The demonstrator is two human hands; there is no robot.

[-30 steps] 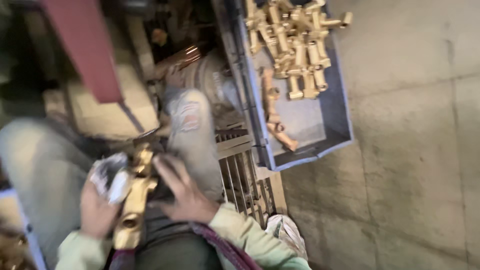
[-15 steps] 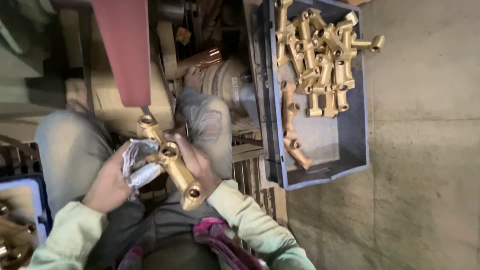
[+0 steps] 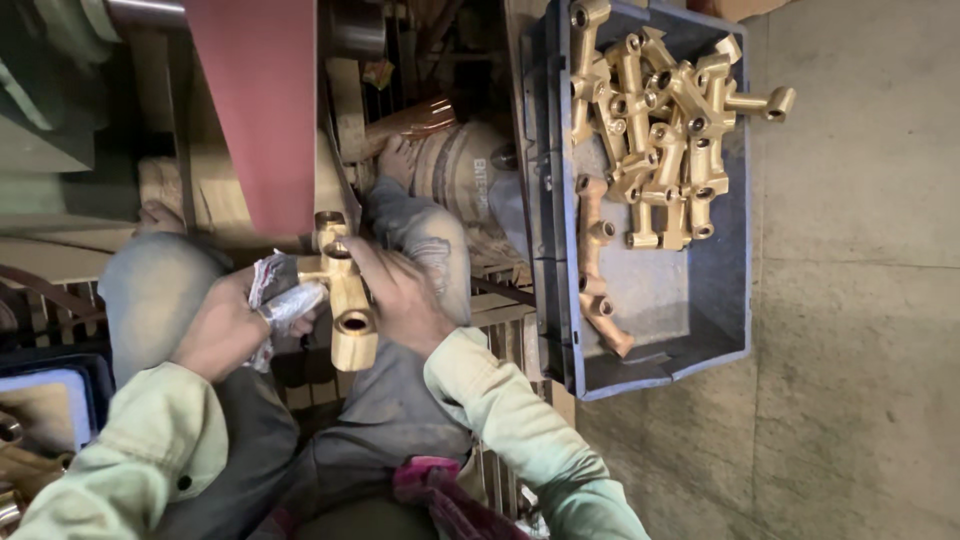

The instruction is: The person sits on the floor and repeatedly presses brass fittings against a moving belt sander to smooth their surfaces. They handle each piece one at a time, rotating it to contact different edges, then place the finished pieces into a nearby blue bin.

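Brass glints between our hands: the right hand (image 3: 400,295) grips a brass faucet body (image 3: 343,290) from its right side, while our left hand (image 3: 225,325) clenches a crumpled rag (image 3: 283,290) against the fitting's left arm. Well right of the right hand, a grey bin (image 3: 655,350) holds more brass fittings (image 3: 660,130). Above our hands hangs a red sanding belt (image 3: 260,100).

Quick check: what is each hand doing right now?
Left hand: closed on a crumpled cloth against the brass fitting.
Right hand: closed, gripping the brass fitting.
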